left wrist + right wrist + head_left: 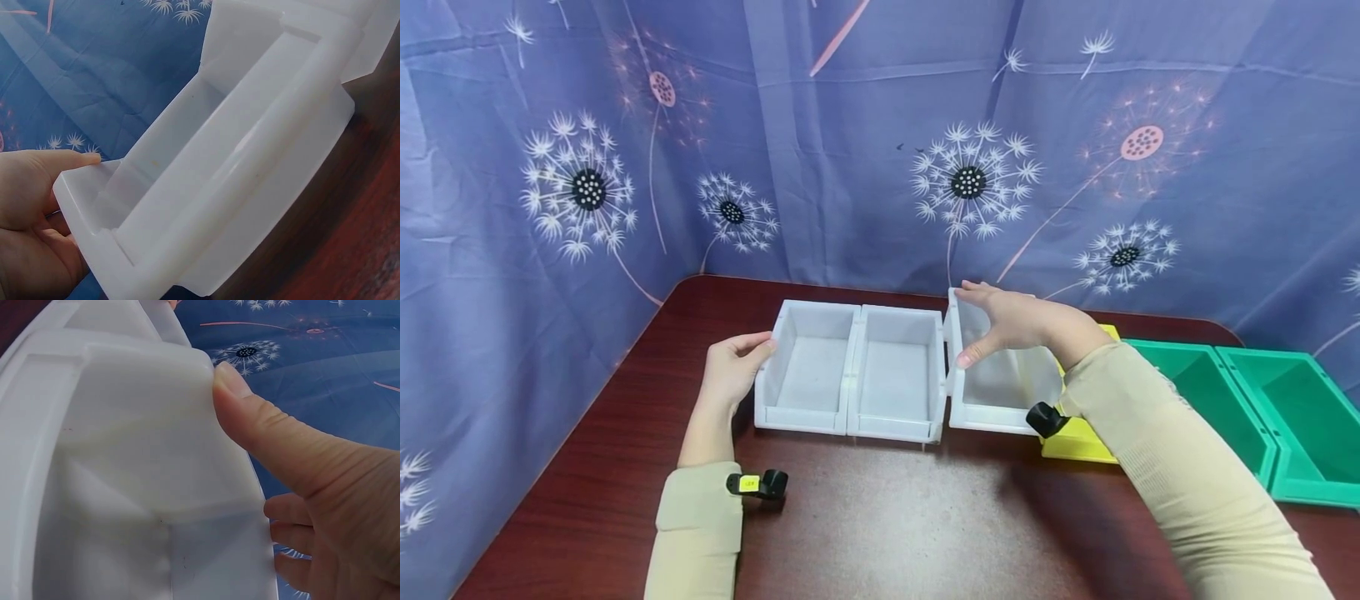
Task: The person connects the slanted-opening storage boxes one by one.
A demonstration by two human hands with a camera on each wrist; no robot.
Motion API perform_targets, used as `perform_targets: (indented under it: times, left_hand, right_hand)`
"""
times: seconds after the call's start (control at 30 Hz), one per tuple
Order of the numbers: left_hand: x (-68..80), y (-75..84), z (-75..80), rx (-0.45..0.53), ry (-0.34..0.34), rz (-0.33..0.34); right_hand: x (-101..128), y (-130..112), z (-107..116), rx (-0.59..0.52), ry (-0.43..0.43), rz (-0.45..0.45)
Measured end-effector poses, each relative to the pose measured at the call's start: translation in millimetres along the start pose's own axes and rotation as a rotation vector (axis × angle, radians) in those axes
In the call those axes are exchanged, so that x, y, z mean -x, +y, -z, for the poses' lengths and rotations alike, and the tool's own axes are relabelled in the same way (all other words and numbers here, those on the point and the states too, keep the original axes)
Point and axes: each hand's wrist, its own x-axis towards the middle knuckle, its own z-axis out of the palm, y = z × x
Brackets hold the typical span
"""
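Three white plastic bins stand in a row in the head view. My left hand (731,372) grips the outer side of the left white bin (808,375); in the left wrist view the thumb lies on its rim and the fingers are partly hidden behind the wall. The middle white bin (897,371) sits side by side with it. My right hand (1017,321) holds the right white bin (996,417), thumb on its left rim and fingers at its back edge. A narrow gap shows between the middle and right bins. Whether the right bin is lifted, I cannot tell.
Right of the white bins stands a yellow bin (1078,442), partly covered by my right arm. Beyond it are two green bins, one nearer (1206,400) and one at the right edge (1315,417). A patterned blue curtain (865,183) hangs behind the dark wooden table (880,525).
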Motion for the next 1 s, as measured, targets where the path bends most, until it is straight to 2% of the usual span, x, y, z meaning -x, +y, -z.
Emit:
perform_targets:
  times: [0.33,0.67,1.0]
  left_hand:
    - [-0.5,-0.2,1.9,-0.008,0.0,-0.007]
    - [-0.4,1.2,-0.5,-0.001,-0.004,0.004]
    - [1.6,3.5,-0.5,-0.009,0.002,0.003]
  right_hand:
    - [-6,-5,-8,0.02,-0.013,-0.006]
    - [-6,0,-12,-0.015,-0.003,-0.001]
    - [-7,-1,-15,0.016,-0.001,0.007]
